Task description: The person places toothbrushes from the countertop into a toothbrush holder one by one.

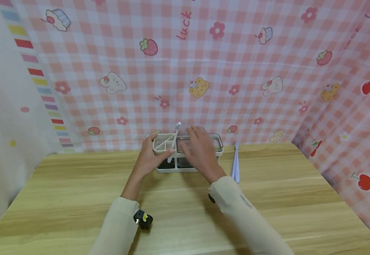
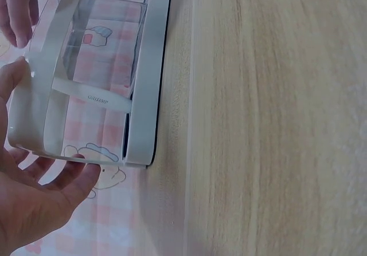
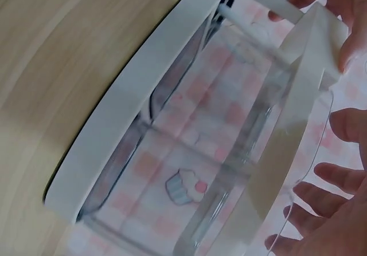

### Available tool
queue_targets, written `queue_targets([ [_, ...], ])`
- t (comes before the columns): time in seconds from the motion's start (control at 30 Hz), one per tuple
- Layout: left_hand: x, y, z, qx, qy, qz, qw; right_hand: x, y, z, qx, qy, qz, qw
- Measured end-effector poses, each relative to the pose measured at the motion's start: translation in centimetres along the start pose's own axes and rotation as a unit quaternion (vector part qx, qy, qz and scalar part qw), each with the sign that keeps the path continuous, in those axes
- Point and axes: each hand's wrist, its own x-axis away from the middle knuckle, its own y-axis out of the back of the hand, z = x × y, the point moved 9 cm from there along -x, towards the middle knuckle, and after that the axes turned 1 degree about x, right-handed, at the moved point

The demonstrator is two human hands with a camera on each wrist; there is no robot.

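Observation:
A white two-tier toothbrush holder with clear inserts stands at the back of the table. Its upper left part has divided slots, and a clear bin sits in the upper right. A white toothbrush leans upright in a slot; lettering shows on its handle in the left wrist view. My left hand grips the holder's left end, thumb on the upper rim and fingers around the side. Over the clear bin my right hand spreads its fingers, fingertips right at the bin's clear edge in the right wrist view.
A slim lavender item lies on the wooden table just right of the holder. Pink checked cloth hangs close behind the holder and along the right side. White cloth hangs at the left.

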Motion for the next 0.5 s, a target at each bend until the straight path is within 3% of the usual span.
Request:
queue_targets([
  [0.13, 0.0, -0.1, 0.0, 0.002, 0.001, 0.001, 1.0000, 0.3, 0.5, -0.9, 0.033, 0.002, -0.015, 0.999],
  [0.5, 0.0, 0.0, 0.2, 0.001, 0.005, 0.006, 1.0000, 0.7, 1.2, -3.8, 0.050, -0.063, -0.001, 0.997],
])
